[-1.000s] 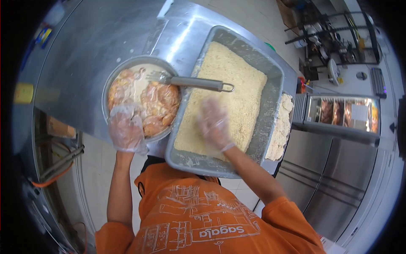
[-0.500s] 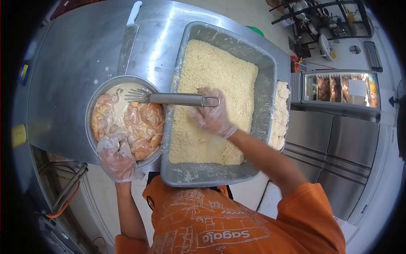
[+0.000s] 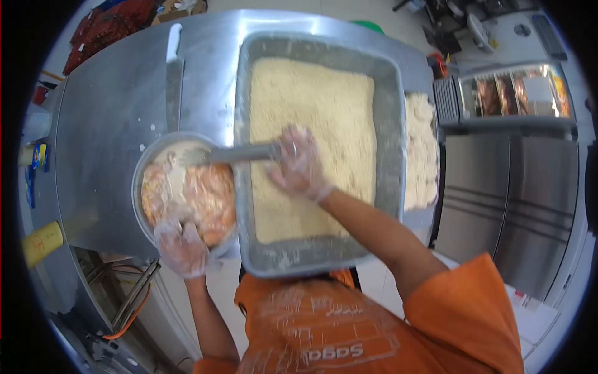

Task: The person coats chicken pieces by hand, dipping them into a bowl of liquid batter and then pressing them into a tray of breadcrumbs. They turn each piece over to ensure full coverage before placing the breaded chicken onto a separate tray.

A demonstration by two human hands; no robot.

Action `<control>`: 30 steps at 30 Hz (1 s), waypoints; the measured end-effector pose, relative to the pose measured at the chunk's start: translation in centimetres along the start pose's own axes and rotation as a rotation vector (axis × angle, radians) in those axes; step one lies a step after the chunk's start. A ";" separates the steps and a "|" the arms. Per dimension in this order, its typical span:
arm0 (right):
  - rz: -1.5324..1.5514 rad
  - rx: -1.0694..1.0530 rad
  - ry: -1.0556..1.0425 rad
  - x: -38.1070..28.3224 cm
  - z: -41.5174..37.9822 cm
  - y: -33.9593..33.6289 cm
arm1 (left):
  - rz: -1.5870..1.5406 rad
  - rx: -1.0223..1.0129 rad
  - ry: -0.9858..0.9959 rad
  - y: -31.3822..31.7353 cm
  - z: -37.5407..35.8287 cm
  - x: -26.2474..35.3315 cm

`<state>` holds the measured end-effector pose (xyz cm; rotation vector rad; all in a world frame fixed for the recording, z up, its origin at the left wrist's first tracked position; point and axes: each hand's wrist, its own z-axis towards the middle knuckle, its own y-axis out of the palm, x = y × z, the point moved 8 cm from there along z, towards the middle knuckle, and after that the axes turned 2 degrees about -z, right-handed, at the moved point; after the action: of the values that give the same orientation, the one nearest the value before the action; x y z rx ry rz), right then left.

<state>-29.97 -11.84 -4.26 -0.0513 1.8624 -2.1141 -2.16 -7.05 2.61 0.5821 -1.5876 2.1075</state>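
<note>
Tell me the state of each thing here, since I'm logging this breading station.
Bowl: holds battered chicken pieces, near edge gripped by the gloved left hand.
Whisk: lies across the bowl rim, handle end held by the gloved right hand.
Grey tub: filled with breadcrumbs, uncovered.
Knife: flat on the steel table, untouched.
Display case: stocked with food; door not clear.

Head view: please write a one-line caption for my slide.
Gloved right hand grips a whisk handle over the breadcrumb tub, while the gloved left hand holds the bowl of battered chicken.
</note>
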 end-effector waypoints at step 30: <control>1.178 -0.109 0.422 5.4 -6.0 -14.0 | 0.146 0.113 0.055 -0.1 -0.8 -1.5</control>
<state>-39.52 -6.10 7.47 1.2164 1.5293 -1.2111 -0.93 -6.42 1.65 0.4532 -1.5301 2.3123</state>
